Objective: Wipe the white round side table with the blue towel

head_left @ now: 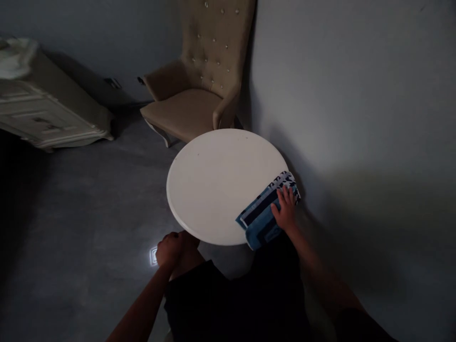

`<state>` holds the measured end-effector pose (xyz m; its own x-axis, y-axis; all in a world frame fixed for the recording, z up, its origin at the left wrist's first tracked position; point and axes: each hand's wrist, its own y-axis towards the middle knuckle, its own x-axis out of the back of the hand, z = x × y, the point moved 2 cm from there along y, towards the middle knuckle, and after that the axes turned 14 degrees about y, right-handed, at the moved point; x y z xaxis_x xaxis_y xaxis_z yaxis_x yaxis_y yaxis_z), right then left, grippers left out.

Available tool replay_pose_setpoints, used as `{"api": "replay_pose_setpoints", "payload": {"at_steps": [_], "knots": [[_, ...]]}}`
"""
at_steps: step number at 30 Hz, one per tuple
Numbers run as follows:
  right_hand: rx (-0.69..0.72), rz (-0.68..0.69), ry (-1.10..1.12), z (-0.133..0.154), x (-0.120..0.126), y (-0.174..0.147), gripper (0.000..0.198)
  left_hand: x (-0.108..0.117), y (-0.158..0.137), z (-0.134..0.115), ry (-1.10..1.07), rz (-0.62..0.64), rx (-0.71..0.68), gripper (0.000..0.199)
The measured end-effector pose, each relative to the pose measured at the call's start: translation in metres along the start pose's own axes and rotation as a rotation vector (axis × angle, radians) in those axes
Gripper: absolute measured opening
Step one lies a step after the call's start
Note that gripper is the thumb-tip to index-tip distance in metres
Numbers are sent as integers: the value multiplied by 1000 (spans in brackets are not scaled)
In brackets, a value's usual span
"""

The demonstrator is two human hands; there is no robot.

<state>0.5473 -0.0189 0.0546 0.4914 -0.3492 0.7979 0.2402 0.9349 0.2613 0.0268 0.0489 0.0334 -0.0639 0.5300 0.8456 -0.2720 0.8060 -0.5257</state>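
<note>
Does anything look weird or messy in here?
Two things, maybe. The folded blue patterned cloth under the right hand sticks out past the edge of the round white table. And a bright square shows beside the left hand, odd in such a dim room; I can't tell what it is.

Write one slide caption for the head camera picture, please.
Right hand on a folded blue cloth at the edge of a round white table; left hand at the knee.
</note>
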Motion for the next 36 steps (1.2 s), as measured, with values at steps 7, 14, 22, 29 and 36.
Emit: {"api": "replay_pose_setpoints", "payload": {"at_steps": [7, 14, 22, 29, 36], "knots": [[-308, 85, 63, -51, 13, 112, 91, 2, 5, -4, 8, 23, -15, 65], [-546, 163, -118, -33, 6, 248, 75, 4, 10, -5, -16, 72, 22, 68], [-607, 174, -156, 23, -57, 389, 74, 5, 10, 2, -56, -5, -75, 54], [-382, 201, -242, 95, -133, 446, 72, 9, 10, 6, -149, 14, -54, 48], [4, 338, -214, 210, -218, 449, 63, 5, 9, 11, -153, -21, -19, 47]]}}
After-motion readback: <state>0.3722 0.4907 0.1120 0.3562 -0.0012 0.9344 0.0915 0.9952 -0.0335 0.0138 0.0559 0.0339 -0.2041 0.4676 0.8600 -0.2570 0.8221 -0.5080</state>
